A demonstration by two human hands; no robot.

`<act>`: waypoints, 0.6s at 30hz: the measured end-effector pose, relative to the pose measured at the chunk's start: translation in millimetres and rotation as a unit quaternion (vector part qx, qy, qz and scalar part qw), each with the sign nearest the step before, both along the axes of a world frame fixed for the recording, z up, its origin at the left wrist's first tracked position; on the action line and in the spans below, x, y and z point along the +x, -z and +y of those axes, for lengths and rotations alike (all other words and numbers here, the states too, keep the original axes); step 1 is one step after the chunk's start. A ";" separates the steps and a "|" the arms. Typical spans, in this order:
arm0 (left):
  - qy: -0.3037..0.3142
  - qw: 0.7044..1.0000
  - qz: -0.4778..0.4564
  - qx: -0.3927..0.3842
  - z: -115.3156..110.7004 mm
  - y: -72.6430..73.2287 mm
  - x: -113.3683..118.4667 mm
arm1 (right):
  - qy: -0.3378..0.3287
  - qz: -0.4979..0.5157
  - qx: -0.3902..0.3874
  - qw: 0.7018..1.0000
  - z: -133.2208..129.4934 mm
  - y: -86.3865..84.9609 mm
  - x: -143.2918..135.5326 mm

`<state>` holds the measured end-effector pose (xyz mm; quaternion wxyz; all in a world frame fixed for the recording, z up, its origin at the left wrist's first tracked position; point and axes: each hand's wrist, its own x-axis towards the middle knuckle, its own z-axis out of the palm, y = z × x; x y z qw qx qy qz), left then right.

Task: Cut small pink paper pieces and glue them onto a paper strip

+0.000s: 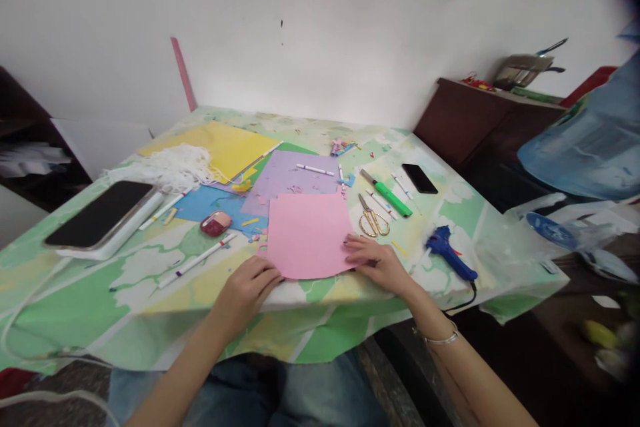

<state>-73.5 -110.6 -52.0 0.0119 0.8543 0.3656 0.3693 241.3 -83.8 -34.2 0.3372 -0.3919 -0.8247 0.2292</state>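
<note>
A pink sheet of paper lies at the near edge of the table, its lower edge slightly curved. My left hand pinches its lower left corner, fingers together. At the lower right corner, my right hand grips the sheet, with fingertips on top and the thumb along the near edge. Under and behind the pink sheet lies a purple sheet with paper scraps on it. Gold-handled scissors rest just beyond my right hand. Left of the sheet are a red and pink eraser-like object and a marker.
A blue glue gun with a cord sits at right. Behind the scissors are a green-handled cutter and a black phone. On the left are another phone on a white block, white yarn and a yellow sheet.
</note>
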 end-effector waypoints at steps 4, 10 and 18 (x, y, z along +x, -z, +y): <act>-0.002 0.996 0.018 -0.084 6.3 -5.5 -5.0 | 0.049 0.009 -0.040 0.998 0.0 -3.8 -1.4; -0.054 0.974 -0.014 -0.219 16.0 -18.3 -0.1 | 0.193 -0.022 -0.047 0.980 4.4 1.5 -5.2; -0.138 0.956 -0.013 -0.260 24.5 -16.3 7.5 | 0.256 -0.068 -0.036 0.964 1.9 2.0 -14.1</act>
